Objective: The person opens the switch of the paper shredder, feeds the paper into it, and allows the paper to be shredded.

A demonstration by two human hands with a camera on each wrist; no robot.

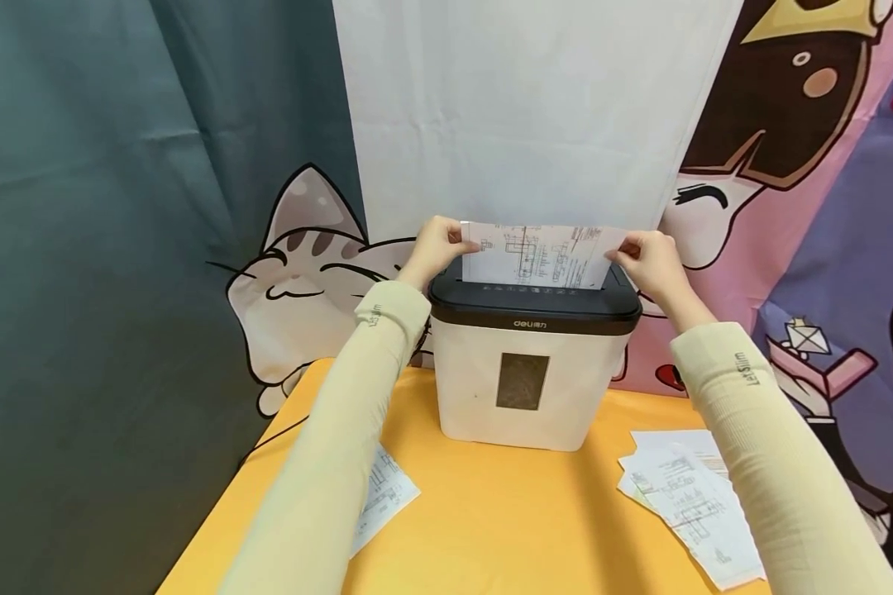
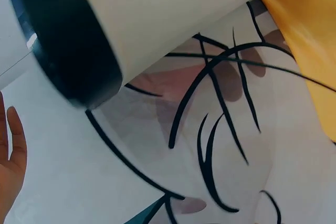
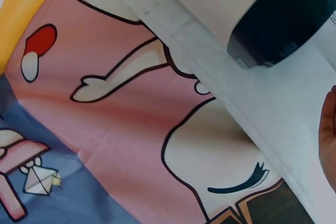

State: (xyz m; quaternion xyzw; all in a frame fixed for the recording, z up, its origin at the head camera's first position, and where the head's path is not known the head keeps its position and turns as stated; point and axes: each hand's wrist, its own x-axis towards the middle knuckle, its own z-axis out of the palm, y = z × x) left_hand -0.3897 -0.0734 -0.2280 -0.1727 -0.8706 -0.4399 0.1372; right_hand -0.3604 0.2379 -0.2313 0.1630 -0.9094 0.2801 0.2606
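Observation:
A printed sheet of paper [image 1: 533,256] stands upright over the slot of a paper shredder [image 1: 517,388], its lower edge at the slot. My left hand [image 1: 439,246] pinches the sheet's left edge between thumb and fingers. At the opposite edge my right hand [image 1: 649,258] pinches it the same way. The shredder has a black lid [image 1: 484,304] and a white bin with a dark window [image 1: 522,382]. In the left wrist view only part of the left hand [image 2: 11,156] shows at the border; likewise the right hand [image 3: 328,140] in the right wrist view.
Several printed sheets [image 1: 695,504] lie in a loose pile at the right of the yellow table [image 1: 491,521]. Another sheet [image 1: 387,496] lies partly under the left sleeve. A black cord [image 1: 275,438] runs off the left edge. A cartoon-printed curtain [image 1: 305,314] hangs behind the shredder.

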